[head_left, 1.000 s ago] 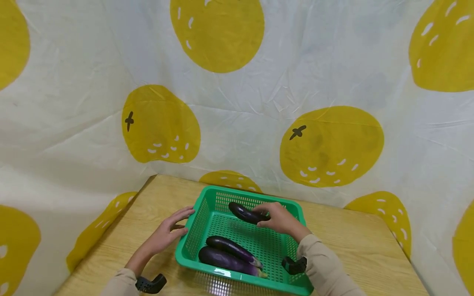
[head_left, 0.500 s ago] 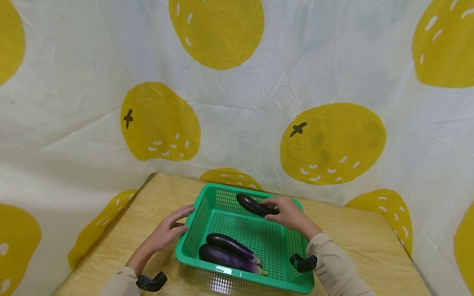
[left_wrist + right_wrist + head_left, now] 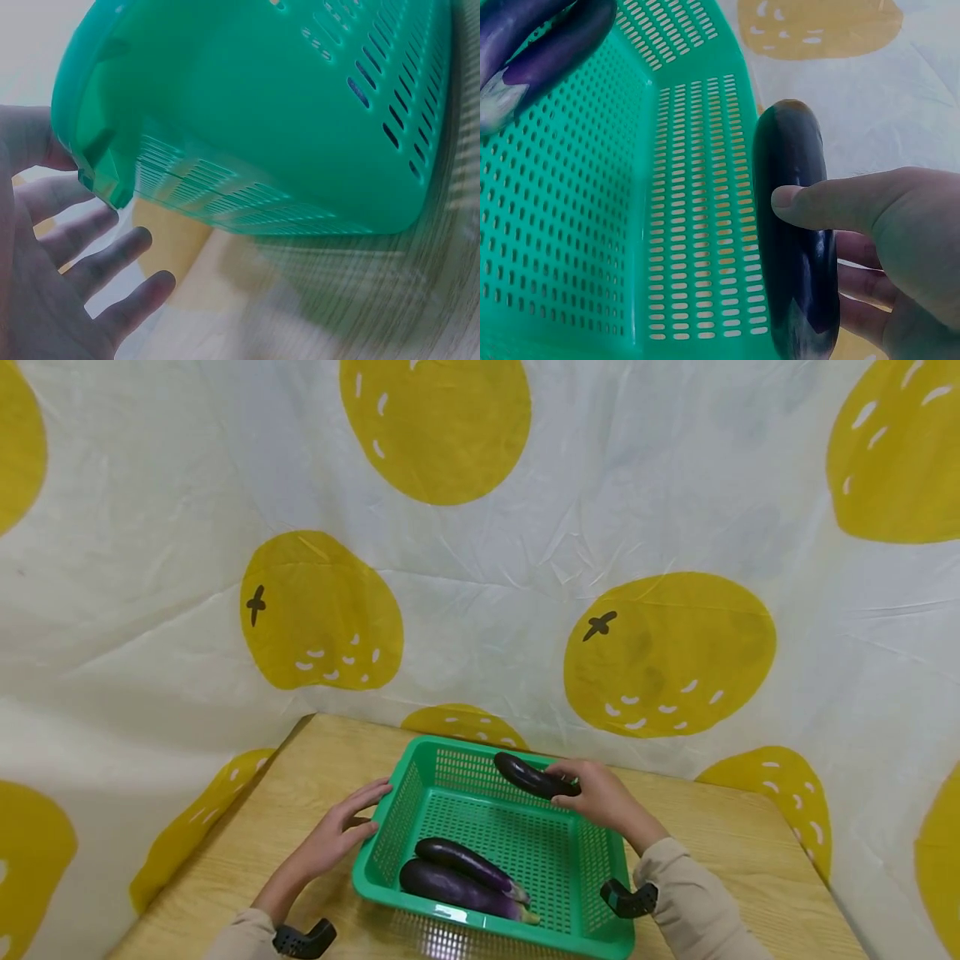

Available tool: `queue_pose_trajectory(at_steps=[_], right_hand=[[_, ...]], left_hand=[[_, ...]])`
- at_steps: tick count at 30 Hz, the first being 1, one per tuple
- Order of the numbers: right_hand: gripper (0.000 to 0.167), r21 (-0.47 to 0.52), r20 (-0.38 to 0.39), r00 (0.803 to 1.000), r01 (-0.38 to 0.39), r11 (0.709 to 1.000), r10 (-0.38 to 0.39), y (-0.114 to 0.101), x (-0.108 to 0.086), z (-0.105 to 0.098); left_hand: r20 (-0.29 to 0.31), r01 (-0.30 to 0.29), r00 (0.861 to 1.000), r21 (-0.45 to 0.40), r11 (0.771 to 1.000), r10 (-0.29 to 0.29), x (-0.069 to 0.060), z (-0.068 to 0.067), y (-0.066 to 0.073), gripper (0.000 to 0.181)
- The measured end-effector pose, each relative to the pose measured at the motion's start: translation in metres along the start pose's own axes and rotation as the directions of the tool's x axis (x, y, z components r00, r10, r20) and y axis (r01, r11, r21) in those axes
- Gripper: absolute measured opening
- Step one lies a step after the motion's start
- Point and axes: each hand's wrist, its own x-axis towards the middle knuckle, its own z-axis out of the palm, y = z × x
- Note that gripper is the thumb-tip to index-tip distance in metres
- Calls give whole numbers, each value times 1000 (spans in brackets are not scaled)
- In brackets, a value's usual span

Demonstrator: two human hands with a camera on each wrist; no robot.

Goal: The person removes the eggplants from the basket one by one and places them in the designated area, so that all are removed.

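A green basket (image 3: 438, 910) stands on the table. In it, near the front left, two dark eggplants lie side by side: a rear eggplant (image 3: 465, 860) and a front eggplant (image 3: 457, 890). My right hand (image 3: 600, 797) grips a third eggplant (image 3: 528, 776) above the basket's back part; in the right wrist view the thumb lies across this eggplant (image 3: 791, 247) and the fingers are behind it. My left hand (image 3: 333, 835) touches the basket's left rim; the left wrist view shows its fingers spread loosely by the rim (image 3: 112, 172).
The wooden table (image 3: 705, 860) extends to both sides of the basket. Behind it hangs a white cloth (image 3: 480, 643) with large yellow fruit prints. A black device is strapped at each wrist.
My right hand has moved to the right with the gripped eggplant, over the back right part of the basket. The left hand and the two lying eggplants have stayed in place.
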Motion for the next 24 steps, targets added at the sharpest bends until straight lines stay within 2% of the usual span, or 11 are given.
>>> queue_pose_trajectory(at_steps=[14, 24], right_hand=[[37, -6, -24, 1000, -6, 1000, 6, 5, -6, 0], [36, -22, -45, 999, 27, 999, -28, 4, -11, -5]], left_hand=[[-8, -11, 1000, -11, 1000, 11, -1, 1, -2, 49], [-13, -12, 1000, -7, 1000, 11, -3, 2, -4, 50]])
